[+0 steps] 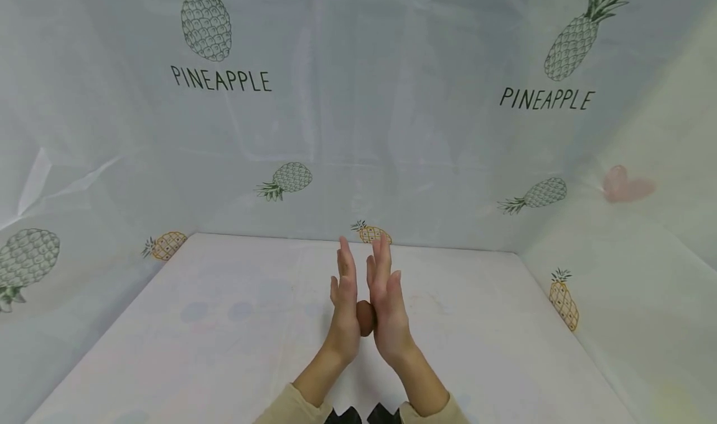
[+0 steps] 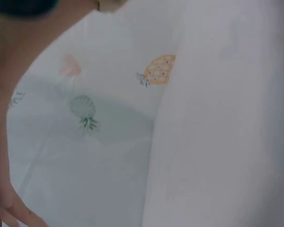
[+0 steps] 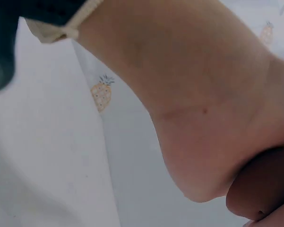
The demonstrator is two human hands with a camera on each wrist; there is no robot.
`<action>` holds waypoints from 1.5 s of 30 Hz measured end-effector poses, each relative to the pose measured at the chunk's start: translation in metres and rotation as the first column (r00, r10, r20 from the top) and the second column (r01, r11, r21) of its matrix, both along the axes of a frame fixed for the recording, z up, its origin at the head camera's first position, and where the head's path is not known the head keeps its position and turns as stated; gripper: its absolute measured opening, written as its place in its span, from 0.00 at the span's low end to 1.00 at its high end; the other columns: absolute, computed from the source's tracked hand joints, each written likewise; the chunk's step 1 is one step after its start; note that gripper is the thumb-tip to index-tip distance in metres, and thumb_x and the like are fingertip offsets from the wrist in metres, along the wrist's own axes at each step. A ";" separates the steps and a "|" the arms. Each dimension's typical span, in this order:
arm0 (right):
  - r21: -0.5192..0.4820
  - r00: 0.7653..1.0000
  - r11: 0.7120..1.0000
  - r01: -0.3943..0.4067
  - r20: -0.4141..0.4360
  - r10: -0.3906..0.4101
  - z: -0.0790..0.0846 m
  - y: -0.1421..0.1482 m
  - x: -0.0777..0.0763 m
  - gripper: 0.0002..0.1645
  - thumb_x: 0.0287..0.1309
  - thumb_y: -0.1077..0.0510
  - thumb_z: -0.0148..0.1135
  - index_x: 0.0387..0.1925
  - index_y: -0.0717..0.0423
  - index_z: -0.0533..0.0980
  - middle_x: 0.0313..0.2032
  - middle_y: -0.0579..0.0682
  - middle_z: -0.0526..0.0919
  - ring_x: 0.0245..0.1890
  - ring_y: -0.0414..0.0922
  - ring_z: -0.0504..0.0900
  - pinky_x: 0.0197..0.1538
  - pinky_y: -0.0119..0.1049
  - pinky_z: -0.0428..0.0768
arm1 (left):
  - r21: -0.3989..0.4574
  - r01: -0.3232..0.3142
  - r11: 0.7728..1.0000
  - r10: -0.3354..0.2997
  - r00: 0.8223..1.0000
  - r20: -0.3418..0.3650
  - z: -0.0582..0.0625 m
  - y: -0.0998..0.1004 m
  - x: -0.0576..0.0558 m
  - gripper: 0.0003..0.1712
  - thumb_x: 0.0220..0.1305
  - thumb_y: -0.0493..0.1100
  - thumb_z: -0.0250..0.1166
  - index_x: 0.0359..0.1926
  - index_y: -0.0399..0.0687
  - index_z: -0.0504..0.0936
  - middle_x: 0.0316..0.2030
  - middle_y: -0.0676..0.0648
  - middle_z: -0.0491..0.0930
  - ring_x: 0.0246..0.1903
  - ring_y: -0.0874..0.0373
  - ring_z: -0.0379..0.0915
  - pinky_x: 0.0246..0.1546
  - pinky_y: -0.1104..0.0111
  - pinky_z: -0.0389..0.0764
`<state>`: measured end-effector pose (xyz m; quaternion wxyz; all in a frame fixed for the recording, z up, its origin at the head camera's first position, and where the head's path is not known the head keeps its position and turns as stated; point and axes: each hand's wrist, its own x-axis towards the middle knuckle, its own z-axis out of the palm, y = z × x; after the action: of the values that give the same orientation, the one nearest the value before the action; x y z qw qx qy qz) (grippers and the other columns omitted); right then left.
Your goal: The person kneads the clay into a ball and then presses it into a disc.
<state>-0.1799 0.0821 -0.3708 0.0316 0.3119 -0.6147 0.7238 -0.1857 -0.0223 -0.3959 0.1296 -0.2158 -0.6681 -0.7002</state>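
A smooth, rounded brown lump (image 1: 366, 318) that looks like modelling clay sits between two facing palms, in the middle of the head view. My left hand (image 1: 344, 309) presses on its left side with straight fingers pointing up and away. From the other side my right hand (image 1: 391, 312) presses with its palm, fingers also straight. Both hands are over the white table (image 1: 246, 362). In the right wrist view the lump (image 3: 262, 184) shows at the lower right, under the heel of the palm. The left wrist view shows only the edge of a hand, with the lump hidden.
Behind the table hangs a pale sheet (image 1: 381, 131) printed with pineapples and lettering. Similar sheeting rises along the left side (image 1: 84, 181) and the right side (image 1: 633, 274). The table's back edge (image 1: 448, 248) lies just beyond the fingertips.
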 end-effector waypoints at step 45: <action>0.008 0.997 0.998 -0.066 -0.029 0.066 -0.011 -0.018 0.004 0.39 0.80 0.31 0.09 0.84 0.30 0.24 0.84 0.44 0.24 0.84 0.58 0.27 0.79 0.67 0.25 | 0.145 0.019 0.989 -0.006 0.996 -0.093 0.026 -0.018 0.004 0.41 0.78 0.74 0.22 0.84 0.74 0.26 0.82 0.69 0.20 0.81 0.64 0.09 0.77 0.41 0.22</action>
<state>-0.1758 0.0642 -0.3817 0.0157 0.3428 -0.6060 0.7176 -0.1822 -0.0400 -0.3697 0.1714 -0.2421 -0.6069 -0.7374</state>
